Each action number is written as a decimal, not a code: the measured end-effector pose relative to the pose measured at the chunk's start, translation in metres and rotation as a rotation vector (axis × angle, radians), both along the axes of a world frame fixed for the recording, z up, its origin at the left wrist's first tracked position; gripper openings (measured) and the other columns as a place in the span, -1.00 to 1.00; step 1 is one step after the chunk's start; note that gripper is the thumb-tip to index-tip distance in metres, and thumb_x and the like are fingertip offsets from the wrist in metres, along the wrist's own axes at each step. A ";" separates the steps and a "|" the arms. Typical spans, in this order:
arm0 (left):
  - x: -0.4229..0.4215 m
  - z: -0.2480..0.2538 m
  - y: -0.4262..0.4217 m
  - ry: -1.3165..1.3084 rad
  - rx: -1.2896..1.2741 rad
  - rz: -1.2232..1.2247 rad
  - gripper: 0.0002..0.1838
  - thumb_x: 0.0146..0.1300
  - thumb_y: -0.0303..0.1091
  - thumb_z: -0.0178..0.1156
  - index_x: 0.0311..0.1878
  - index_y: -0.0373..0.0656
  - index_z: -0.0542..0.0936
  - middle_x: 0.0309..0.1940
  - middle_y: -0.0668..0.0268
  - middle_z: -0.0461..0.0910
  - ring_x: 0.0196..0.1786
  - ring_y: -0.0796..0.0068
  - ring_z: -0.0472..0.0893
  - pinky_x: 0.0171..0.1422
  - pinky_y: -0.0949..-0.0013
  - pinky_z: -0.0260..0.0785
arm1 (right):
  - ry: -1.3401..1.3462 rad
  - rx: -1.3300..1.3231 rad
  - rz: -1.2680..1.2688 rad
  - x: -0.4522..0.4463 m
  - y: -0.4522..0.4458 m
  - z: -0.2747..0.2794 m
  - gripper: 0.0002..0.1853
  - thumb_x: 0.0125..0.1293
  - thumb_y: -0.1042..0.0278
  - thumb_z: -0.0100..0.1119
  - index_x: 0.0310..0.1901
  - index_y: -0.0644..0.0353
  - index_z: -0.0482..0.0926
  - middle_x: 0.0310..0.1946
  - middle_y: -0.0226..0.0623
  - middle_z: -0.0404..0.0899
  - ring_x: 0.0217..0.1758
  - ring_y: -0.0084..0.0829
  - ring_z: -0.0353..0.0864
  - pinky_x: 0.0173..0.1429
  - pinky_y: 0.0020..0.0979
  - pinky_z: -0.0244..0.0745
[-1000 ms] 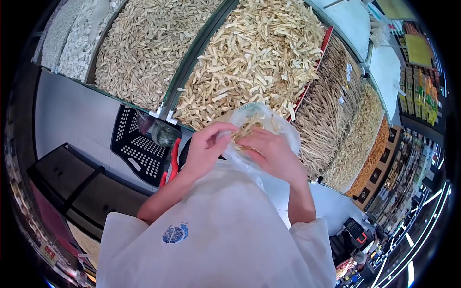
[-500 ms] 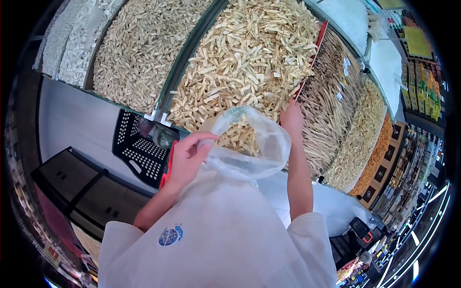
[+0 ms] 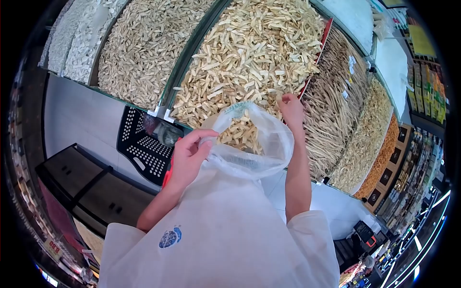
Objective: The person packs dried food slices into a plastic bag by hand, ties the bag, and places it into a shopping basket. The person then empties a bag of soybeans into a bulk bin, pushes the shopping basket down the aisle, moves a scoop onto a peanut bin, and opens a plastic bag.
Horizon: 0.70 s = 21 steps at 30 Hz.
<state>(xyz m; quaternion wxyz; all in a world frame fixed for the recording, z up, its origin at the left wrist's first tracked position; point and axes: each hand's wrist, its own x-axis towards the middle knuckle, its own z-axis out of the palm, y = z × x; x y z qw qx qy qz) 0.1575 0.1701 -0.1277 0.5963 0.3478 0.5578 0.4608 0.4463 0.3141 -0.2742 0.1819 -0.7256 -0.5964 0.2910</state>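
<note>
1. Left of the plastic bag (image 3: 277, 144), a black basket (image 3: 132, 139) rested low, with dark bundles (image 3: 167, 134) inside. I couldn't make out what they were, and the person's arm and hand covered part of the basket's near edge.

2. At the bag's left rim, the person's left hand (image 3: 188, 154) gripped the plastic between thumb and bent fingers. Some fingertips were lost behind the folds.

3. Inside the bag lay a portion of bagged strips (image 3: 242, 137), pale and dry, so some had already gone in. Judging by the slack walls, it was only partly filled. Its mouth gaped and nothing had been tied off yet. The bottom was hidden, so I couldn't tell how deep the strips went, and the green print (image 3: 237, 110) on its far rim was too small to read.

4. Just beyond the bag, a great heap of loose strips (image 3: 259, 57), matching those inside, remained in its bin.

5. To the bag's upper right, the right hand (image 3: 290, 108) hung by the heap's edge, fingers curled in. I couldn't tell whether they pinched a strip.

6. Farther right of the bag were thin, root-like sticks (image 3: 331, 110), then blurred shelves.
</note>
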 end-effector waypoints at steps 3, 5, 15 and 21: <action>-0.005 0.000 0.001 -0.001 -0.002 -0.010 -0.78 0.30 -0.57 0.10 -0.03 -0.23 0.62 -0.28 0.47 0.56 -0.39 0.82 0.39 -0.35 0.65 0.32 | -0.130 0.029 0.030 -0.014 -0.004 -0.006 -0.73 0.07 0.34 0.26 -0.19 0.26 0.56 -0.17 -0.11 0.56 -0.10 -0.08 0.58 0.01 -0.17 0.47; -0.008 -0.001 0.000 0.018 -0.022 -0.037 -0.78 0.31 -0.57 0.10 -0.02 -0.23 0.62 -0.27 0.47 0.57 -0.39 0.82 0.39 -0.35 0.65 0.33 | -0.177 0.057 -0.017 -0.019 -0.007 -0.010 -0.73 0.06 0.34 0.27 -0.21 0.28 0.55 -0.19 -0.12 0.57 -0.12 -0.08 0.58 -0.01 -0.17 0.47; -0.015 -0.005 0.006 -0.049 -0.006 -0.069 -0.79 0.31 -0.56 0.10 -0.02 -0.24 0.61 -0.25 0.47 0.55 -0.35 0.79 0.40 -0.30 0.65 0.30 | 0.385 0.012 -0.191 -0.004 -0.006 0.035 -0.80 0.08 0.48 0.35 -0.26 0.34 0.58 -0.50 -0.34 0.56 -0.54 -0.53 0.43 -0.40 -0.50 0.36; -0.019 -0.006 0.008 -0.089 -0.034 -0.097 -0.79 0.30 -0.56 0.11 -0.02 -0.26 0.60 -0.23 0.44 0.54 -0.29 0.76 0.43 -0.25 0.63 0.28 | 0.595 0.220 -0.135 -0.034 -0.037 0.153 -0.82 0.05 0.63 0.34 -0.29 0.24 0.59 -0.40 -0.44 0.52 -0.46 -0.70 0.40 -0.42 -0.62 0.27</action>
